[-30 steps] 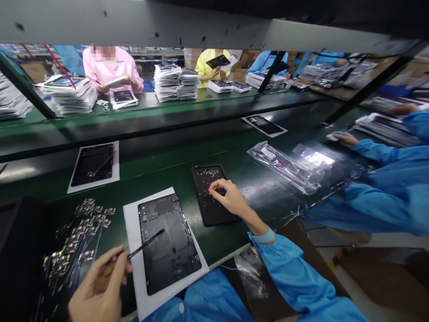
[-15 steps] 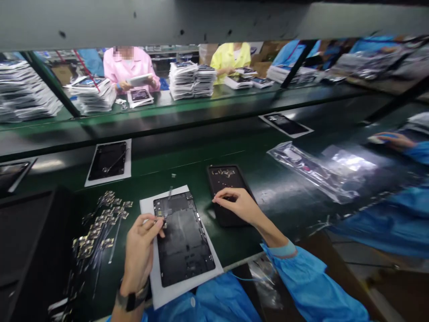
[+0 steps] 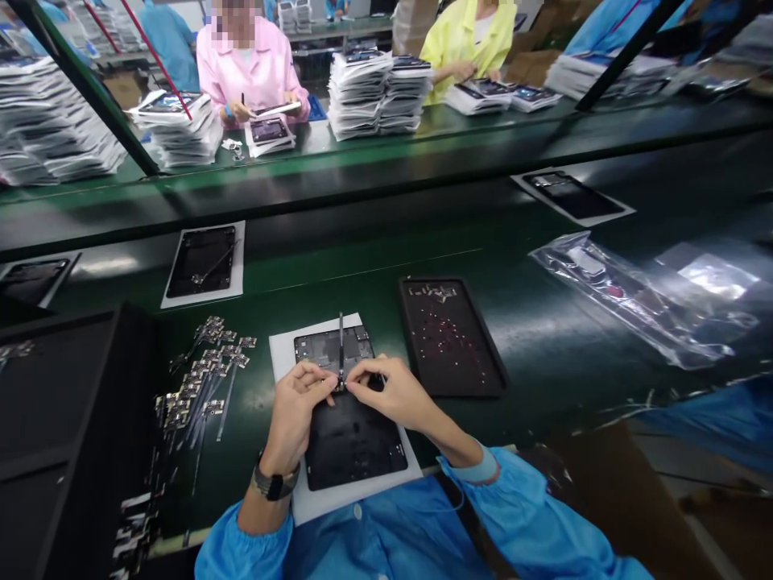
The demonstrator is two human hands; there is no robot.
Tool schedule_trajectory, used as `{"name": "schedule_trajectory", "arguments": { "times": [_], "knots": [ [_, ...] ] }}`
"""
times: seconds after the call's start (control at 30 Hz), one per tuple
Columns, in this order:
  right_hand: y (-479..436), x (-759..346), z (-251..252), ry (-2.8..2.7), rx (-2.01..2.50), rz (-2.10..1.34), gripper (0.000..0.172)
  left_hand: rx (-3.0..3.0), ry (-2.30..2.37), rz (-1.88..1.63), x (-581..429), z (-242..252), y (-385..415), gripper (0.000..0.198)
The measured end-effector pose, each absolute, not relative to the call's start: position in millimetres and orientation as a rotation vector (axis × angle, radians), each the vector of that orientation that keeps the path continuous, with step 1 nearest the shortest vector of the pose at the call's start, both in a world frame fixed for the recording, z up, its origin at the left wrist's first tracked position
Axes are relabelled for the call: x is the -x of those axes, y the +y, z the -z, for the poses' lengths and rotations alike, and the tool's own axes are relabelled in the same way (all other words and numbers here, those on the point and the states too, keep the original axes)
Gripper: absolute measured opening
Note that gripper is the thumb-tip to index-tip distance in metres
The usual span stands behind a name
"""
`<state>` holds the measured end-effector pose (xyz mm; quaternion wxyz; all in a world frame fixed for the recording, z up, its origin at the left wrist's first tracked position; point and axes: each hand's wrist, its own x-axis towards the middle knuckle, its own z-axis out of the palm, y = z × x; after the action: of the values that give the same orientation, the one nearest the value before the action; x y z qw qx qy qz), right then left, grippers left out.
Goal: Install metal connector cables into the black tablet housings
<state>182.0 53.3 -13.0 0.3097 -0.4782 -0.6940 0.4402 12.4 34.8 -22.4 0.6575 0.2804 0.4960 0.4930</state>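
In front of me a black tablet housing [image 3: 356, 451] lies on a white foam sheet [image 3: 281, 351]. My left hand [image 3: 295, 407] pinches a small circuit board with a long flat ribbon cable [image 3: 341, 342] above the housing, the cable pointing away from me. My right hand [image 3: 395, 392] meets it from the other side, thumb and forefinger pressed together at the board; whatever is between those fingertips is too small to make out. Right of the housing is a shallow black tray [image 3: 447, 380] with tiny red-wired parts and small metallic pieces.
Left of the sheet lies a pile of similar boards with cables [image 3: 199, 374], beside a black box [image 3: 90, 451]. Another housing [image 3: 202, 262] is further back. Clear plastic bags [image 3: 634, 298] lie at right. Co-workers sit across the bench behind stacks of tablet parts [image 3: 359, 97].
My right hand has moved left from over the tray to the board in my left hand. My left hand has shifted towards the housing's middle, and the view has tilted down.
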Motion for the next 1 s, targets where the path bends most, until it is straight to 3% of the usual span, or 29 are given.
{"name": "schedule_trajectory", "arguments": {
  "times": [0.47,0.8,1.0],
  "knots": [
    [54.9,-178.4,12.9,-1.805,1.296,-1.268,0.01,-0.655,1.201,-1.116,-12.7,22.6,35.7,0.032],
    [51.0,-178.1,11.6,-1.909,1.4,-1.121,0.013,-0.746,1.302,-1.126,-17.1,24.1,33.5,0.033],
    [49.9,-178.5,5.9,-1.865,1.354,-1.252,0.011,-0.798,1.336,-1.12,-17.0,26.2,33.3,0.031]
  ]
}}
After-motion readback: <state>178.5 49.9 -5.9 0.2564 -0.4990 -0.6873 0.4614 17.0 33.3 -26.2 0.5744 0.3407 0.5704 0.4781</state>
